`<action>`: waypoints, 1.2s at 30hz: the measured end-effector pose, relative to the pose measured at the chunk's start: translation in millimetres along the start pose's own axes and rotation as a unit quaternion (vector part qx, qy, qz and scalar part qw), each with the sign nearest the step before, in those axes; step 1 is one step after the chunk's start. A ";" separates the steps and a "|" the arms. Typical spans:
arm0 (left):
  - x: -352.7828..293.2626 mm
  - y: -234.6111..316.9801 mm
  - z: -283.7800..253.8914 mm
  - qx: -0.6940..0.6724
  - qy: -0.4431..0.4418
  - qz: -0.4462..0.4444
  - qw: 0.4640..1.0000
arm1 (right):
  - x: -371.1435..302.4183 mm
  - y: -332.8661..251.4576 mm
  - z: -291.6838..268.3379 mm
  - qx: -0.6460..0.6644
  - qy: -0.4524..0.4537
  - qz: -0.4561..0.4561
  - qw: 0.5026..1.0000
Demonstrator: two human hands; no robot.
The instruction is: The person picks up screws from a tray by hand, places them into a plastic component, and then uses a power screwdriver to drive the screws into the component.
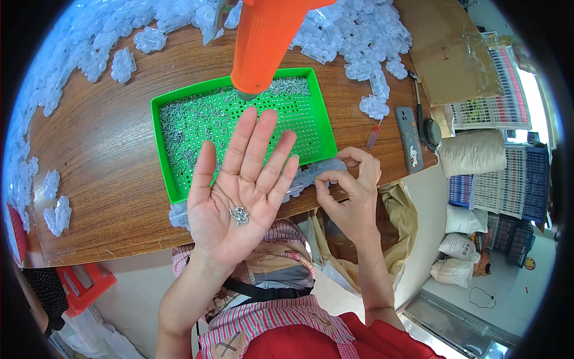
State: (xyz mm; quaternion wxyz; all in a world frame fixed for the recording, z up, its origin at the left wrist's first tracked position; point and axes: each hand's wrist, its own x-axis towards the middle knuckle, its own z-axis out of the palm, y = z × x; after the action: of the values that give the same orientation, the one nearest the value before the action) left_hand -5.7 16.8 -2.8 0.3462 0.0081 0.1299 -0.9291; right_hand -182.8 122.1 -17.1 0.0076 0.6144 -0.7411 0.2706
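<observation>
My left hand (pixel 239 197) is held palm up over the near edge of a green tray, fingers stretched out and spread. A small cluster of silver screws (pixel 240 215) lies on its palm. At the table's front edge my right hand (pixel 356 194) curls its thumb and index finger around a clear plastic part (pixel 335 167), one of a row along that edge. My left hand hides the row's middle. The shallow green tray (pixel 330 128) has a perforated floor, with many loose screws at its left and far sides. Above it an orange tool (pixel 263 51) points its grey tip downward.
Heaps of clear plastic parts (pixel 353 36) cover the table's far and left sides. To the right lie a small screwdriver (pixel 374 134), a phone (pixel 409 140) and a cardboard box (pixel 448 54). Below the front edge are an open sack (pixel 397 233) and a red stool (pixel 86 287).
</observation>
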 end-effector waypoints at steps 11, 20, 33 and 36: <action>-3.3 -2.5 2.9 -0.029 0.014 -0.005 0.999 | -2.1 -1.9 2.5 0.115 0.010 0.105 0.988; 5.3 -15.0 -16.1 -0.006 0.000 -0.069 0.998 | 3.6 -62.5 -26.7 0.136 0.010 -0.005 0.991; 0.4 -19.7 -13.1 0.006 -0.012 -0.084 0.996 | 17.1 -75.7 -19.3 0.090 -0.090 -0.080 0.989; 0.6 -22.7 -12.6 0.025 -0.028 -0.083 0.996 | 16.4 -75.4 -17.4 0.095 -0.094 -0.067 0.989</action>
State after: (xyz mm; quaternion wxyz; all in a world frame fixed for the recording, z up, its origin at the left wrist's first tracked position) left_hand -21.8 36.0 -9.7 0.2710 -0.0203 0.0975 -0.9574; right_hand -123.4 107.0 32.9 -0.1027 0.6835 -0.6663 0.2798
